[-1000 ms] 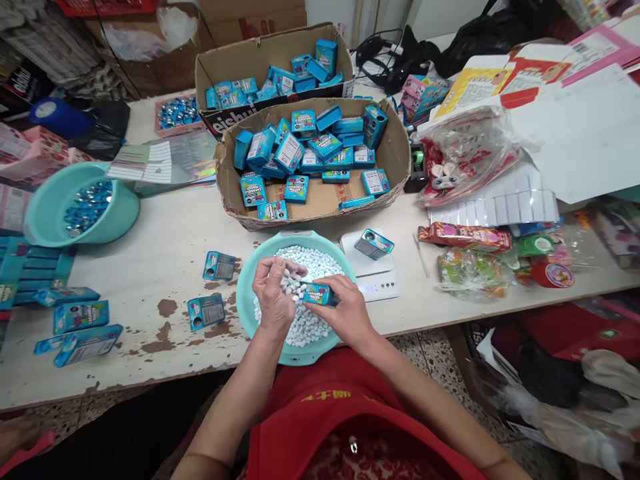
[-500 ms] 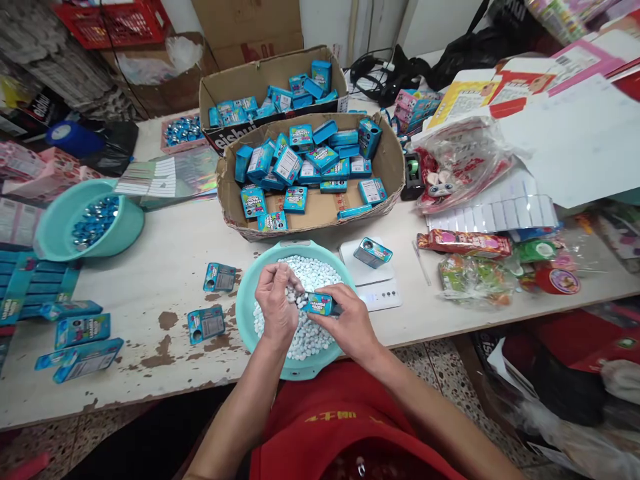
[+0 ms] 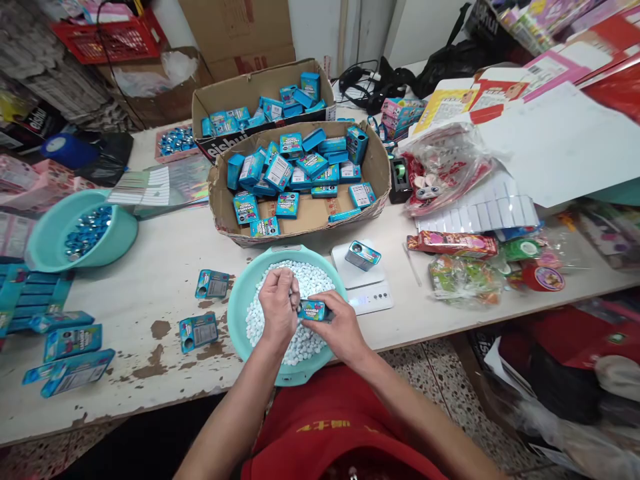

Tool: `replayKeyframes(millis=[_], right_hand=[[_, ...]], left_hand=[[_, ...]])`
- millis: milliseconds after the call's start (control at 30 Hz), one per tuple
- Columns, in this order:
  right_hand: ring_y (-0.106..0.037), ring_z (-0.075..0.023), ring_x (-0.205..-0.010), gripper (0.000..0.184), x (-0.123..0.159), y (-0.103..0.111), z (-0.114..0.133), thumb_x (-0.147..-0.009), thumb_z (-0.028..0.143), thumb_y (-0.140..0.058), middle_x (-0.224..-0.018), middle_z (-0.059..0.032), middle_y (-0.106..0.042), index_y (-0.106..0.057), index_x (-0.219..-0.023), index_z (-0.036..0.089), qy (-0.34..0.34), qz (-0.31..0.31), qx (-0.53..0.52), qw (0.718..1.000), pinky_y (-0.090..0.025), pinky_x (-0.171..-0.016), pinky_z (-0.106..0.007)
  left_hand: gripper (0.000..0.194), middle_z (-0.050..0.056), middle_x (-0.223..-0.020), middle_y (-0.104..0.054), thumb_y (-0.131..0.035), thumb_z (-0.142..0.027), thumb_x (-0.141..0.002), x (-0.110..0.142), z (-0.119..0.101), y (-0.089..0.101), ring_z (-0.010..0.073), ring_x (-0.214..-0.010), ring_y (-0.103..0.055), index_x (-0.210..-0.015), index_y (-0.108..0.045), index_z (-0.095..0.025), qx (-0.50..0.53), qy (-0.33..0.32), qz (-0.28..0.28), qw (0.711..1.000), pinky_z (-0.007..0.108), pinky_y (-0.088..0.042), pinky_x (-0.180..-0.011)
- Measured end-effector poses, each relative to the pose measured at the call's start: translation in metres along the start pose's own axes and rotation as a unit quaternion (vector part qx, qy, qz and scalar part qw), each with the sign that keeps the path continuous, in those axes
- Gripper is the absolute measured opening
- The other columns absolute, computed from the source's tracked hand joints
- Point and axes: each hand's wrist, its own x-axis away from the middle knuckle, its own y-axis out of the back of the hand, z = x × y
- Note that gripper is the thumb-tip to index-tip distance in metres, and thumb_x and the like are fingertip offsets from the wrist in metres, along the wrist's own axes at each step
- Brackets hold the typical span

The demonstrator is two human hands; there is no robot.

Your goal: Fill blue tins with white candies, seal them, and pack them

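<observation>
My right hand (image 3: 336, 327) grips a small blue candy box (image 3: 313, 310) over a teal basin (image 3: 240, 301) full of small white candies (image 3: 305, 283). My left hand (image 3: 279, 308) is curled, fingers pinched on white candies at the box's open end. Both hands touch over the middle of the basin. A second blue box (image 3: 363, 255) lies on a small white scale (image 3: 367, 288) just right of the basin.
A cardboard tray (image 3: 300, 223) with several blue boxes stands behind the basin, another carton (image 3: 240, 90) farther back. At left are a teal bowl (image 3: 50, 233) of blue wrapped sweets, plus flat blue boxes (image 3: 199, 331). Candy packets (image 3: 453, 243) and bags lie right.
My hands stayed together over the basin, the left hand's fingers closing tighter at the box's end. The camera view shifted, so everything sits slightly lower and to the left.
</observation>
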Motion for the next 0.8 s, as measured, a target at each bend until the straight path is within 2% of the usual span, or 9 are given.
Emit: replayKeyframes(millis=[167,267,300,367,433,533,600,667,800], right_hand=[[-0.060,-0.0193,-0.091,0.033,0.007,0.012,0.001,-0.064,0.025,-0.079,-0.093,-0.0033,-0.062,-0.066,-0.094,0.022,0.001,-0.009,-0.037,0.999,-0.048,-0.082,-0.033],[-0.060,-0.0190,-0.091,0.034,0.018,0.027,0.005,-0.063,0.029,-0.080,-0.093,-0.0032,-0.063,-0.066,-0.095,0.023,-0.006,0.004,-0.043,0.999,-0.049,-0.082,-0.033],[-0.060,-0.0189,-0.091,0.034,0.023,0.031,0.005,-0.063,0.029,-0.080,-0.092,-0.0031,-0.064,-0.067,-0.094,0.023,-0.014,0.007,-0.040,0.999,-0.049,-0.082,-0.033],[-0.061,-0.0189,-0.090,0.034,0.032,0.041,0.003,-0.063,0.029,-0.080,-0.092,-0.0031,-0.064,-0.067,-0.094,0.023,-0.032,0.010,-0.035,0.999,-0.050,-0.082,-0.033],[-0.061,-0.0191,-0.091,0.036,0.042,0.053,0.000,-0.063,0.027,-0.081,-0.094,-0.0036,-0.065,-0.067,-0.095,0.023,-0.041,0.015,-0.037,0.998,-0.050,-0.082,-0.033],[-0.062,-0.0195,-0.088,0.036,0.060,0.073,-0.006,-0.061,0.023,-0.081,-0.093,-0.0037,-0.066,-0.068,-0.095,0.024,-0.054,0.007,-0.040,0.998,-0.051,-0.080,-0.033],[-0.063,-0.0196,-0.085,0.035,0.071,0.087,-0.012,-0.060,0.021,-0.081,-0.091,-0.0033,-0.066,-0.068,-0.093,0.024,-0.080,-0.016,-0.037,0.996,-0.052,-0.077,-0.032],[-0.064,-0.0197,-0.083,0.033,0.082,0.099,-0.018,-0.060,0.022,-0.081,-0.089,-0.0030,-0.065,-0.069,-0.091,0.024,-0.115,-0.055,-0.034,0.991,-0.053,-0.074,-0.031],[-0.063,-0.0205,-0.084,0.031,0.090,0.119,-0.027,-0.060,0.028,-0.079,-0.090,-0.0034,-0.065,-0.069,-0.089,0.023,-0.163,-0.131,-0.027,0.978,-0.053,-0.076,-0.033]], left_hand=[[0.029,-0.007,-0.053,-0.045,-0.069,-0.038,-0.072,-0.013,-0.001,0.014,0.0021,-0.036,-0.033,-0.074,-0.050,-0.017,0.001,0.014,0.003,1.000,0.012,-0.024,-0.035],[0.027,-0.004,-0.059,-0.053,-0.068,-0.042,-0.071,-0.029,0.012,0.041,0.0070,-0.044,-0.045,-0.076,-0.056,-0.018,-0.164,0.013,0.030,0.986,0.016,-0.034,-0.040],[0.026,-0.001,-0.064,-0.058,-0.069,-0.041,-0.068,-0.035,0.020,0.050,0.0106,-0.053,-0.053,-0.075,-0.059,-0.019,-0.259,0.013,0.065,0.964,0.019,-0.041,-0.045],[0.022,0.004,-0.081,-0.066,-0.071,-0.039,-0.064,-0.044,0.034,0.066,0.0196,-0.077,-0.062,-0.075,-0.065,-0.021,-0.431,-0.007,0.142,0.891,0.027,-0.049,-0.062],[0.021,0.006,-0.096,-0.068,-0.067,-0.038,-0.067,-0.050,0.043,0.070,0.0248,-0.092,-0.061,-0.082,-0.068,-0.023,-0.529,-0.045,0.174,0.830,0.033,-0.049,-0.075],[0.023,0.006,-0.097,-0.068,-0.057,-0.039,-0.078,-0.055,0.044,0.048,0.0241,-0.086,-0.063,-0.092,-0.068,-0.024,-0.559,-0.087,0.169,0.807,0.035,-0.048,-0.077],[0.022,0.006,-0.095,-0.068,-0.055,-0.036,-0.081,-0.059,0.045,0.017,0.0227,-0.083,-0.063,-0.094,-0.067,-0.024,-0.542,-0.127,0.198,0.807,0.035,-0.048,-0.077],[0.022,0.006,-0.102,-0.066,-0.055,-0.030,-0.081,-0.065,0.051,-0.019,0.0231,-0.092,-0.061,-0.101,-0.064,-0.025,-0.520,-0.187,0.263,0.791,0.036,-0.046,-0.083],[0.046,0.007,-0.125,-0.055,-0.063,-0.014,-0.072,-0.081,0.083,-0.076,0.0267,-0.114,-0.050,-0.116,-0.057,-0.028,-0.557,-0.242,0.394,0.690,0.041,-0.042,-0.092]])
